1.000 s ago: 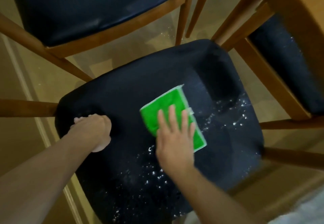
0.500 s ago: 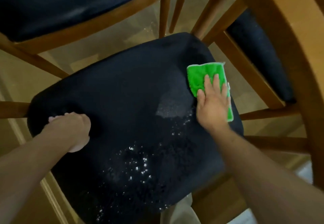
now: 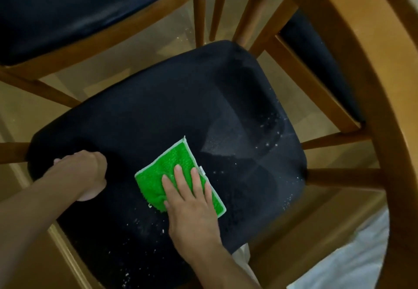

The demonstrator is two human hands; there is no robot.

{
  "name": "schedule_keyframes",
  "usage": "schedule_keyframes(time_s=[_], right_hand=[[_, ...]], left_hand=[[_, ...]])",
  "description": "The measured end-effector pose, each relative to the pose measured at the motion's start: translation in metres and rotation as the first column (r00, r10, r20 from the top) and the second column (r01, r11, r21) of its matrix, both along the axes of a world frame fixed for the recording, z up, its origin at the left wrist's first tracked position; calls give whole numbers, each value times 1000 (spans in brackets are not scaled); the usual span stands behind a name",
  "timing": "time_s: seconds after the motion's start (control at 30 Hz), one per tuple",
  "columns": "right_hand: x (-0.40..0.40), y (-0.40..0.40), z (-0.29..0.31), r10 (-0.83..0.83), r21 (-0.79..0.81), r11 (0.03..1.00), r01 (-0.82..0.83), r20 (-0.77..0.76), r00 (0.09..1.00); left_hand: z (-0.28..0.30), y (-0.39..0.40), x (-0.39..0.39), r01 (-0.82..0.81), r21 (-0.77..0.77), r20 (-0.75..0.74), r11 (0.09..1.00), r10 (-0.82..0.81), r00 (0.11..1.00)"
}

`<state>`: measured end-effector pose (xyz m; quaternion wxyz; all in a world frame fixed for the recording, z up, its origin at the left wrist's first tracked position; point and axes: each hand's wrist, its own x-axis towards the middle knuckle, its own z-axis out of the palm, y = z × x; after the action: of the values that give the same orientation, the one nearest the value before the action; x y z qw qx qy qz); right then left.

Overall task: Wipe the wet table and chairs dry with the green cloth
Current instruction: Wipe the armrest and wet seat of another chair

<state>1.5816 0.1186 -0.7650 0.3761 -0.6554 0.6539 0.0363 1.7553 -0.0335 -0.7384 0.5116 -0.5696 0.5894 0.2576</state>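
Note:
A dark padded chair seat (image 3: 158, 112) fills the middle of the head view, with water droplets near its right side and front. The green cloth (image 3: 162, 171) lies flat on the seat's front half. My right hand (image 3: 192, 202) presses on it with straight fingers. My left hand (image 3: 83, 171) grips the seat's left edge, fingers curled over the rim. A wooden table edge (image 3: 352, 67) curves down the right side.
A second dark-seated chair (image 3: 79, 10) stands at the top left. A third dark seat (image 3: 316, 62) sits under the table at the right. Wooden chair rails (image 3: 334, 139) cross around the seat. White fabric (image 3: 352, 261) shows at the bottom right.
My right hand has slid the green cloth from the seat's right edge back toward the front middle. My left hand still grips the seat's left edge.

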Motion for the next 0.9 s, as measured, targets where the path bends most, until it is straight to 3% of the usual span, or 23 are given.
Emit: schedule_keyframes(time_s=[0.1,0.2,0.27,0.33,0.37,0.4,0.43,0.47,0.53,0.6,0.67,0.77,0.83,0.9], right_hand=[[-10,-13,19,-186,-32,980,195,184,965],[-11,-36,39,-463,-32,860,509,366,807],[-20,-52,45,-687,242,705,666,467,557],[-32,-63,47,-832,636,518,572,528,167],[-38,-66,48,-851,723,469,508,524,39],[-45,-67,48,-851,729,466,502,525,28],[-52,-67,46,-846,669,489,560,521,116],[-60,-66,43,-825,546,545,636,486,289],[-77,-63,38,-761,236,648,724,252,598],[-85,-60,36,-742,-7,667,745,82,665],[-79,-61,37,-677,-121,720,684,93,730],[-52,-66,37,-435,-64,898,435,18,900],[-42,-66,33,-364,-28,932,362,-74,929],[-42,-69,31,-414,-76,910,408,-102,905]], left_hand=[[2,1,-1,-25,-37,-21,999,24,999],[6,5,-2,-34,-52,-27,998,33,999],[5,5,-1,-26,-59,-20,998,24,1000],[5,5,0,-29,-55,-15,998,29,999],[5,5,0,-32,-51,-16,998,31,999],[5,5,1,-34,-51,-20,998,33,999],[4,5,1,-32,-53,-25,998,30,999],[4,5,1,-26,-55,-30,998,24,999],[3,7,2,-5,-63,-33,998,3,999],[2,8,2,4,-75,-28,997,-6,1000],[0,8,3,15,-70,-12,997,-16,1000],[-4,8,4,30,-60,14,998,-29,999],[-6,8,5,36,-58,17,998,-35,999],[-10,8,7,42,-54,11,998,-41,999]])
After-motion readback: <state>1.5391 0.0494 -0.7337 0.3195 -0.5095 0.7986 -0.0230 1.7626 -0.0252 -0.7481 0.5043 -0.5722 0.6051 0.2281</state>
